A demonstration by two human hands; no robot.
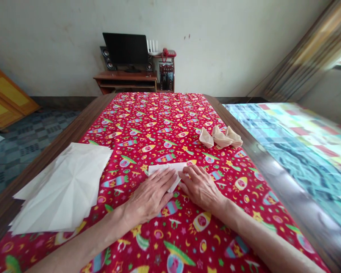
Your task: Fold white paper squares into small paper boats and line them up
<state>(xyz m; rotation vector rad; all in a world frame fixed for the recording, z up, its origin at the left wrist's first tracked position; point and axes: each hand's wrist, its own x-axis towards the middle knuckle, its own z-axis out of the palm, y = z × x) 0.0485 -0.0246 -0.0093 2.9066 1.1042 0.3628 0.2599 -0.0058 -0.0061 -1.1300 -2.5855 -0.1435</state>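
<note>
A small folded sheet of white paper (157,168) lies on the red patterned cloth in front of me. My left hand (152,194) rests flat over its left and middle part, fingers stretched out and pressing on it. At its right end, my right hand (202,189) has curled fingers, with the thumb and fingertips closed on the paper's edge. Both hands hide much of the sheet, so its full folded shape does not show.
Creased white sheets (74,182) are stacked on the left. Folded paper pieces (222,137) stand at the right edge of the cloth (165,125), which covers a dark wooden table (255,163). Behind are a monitor (125,50) and a red telephone (169,53); a bed (307,148) lies right.
</note>
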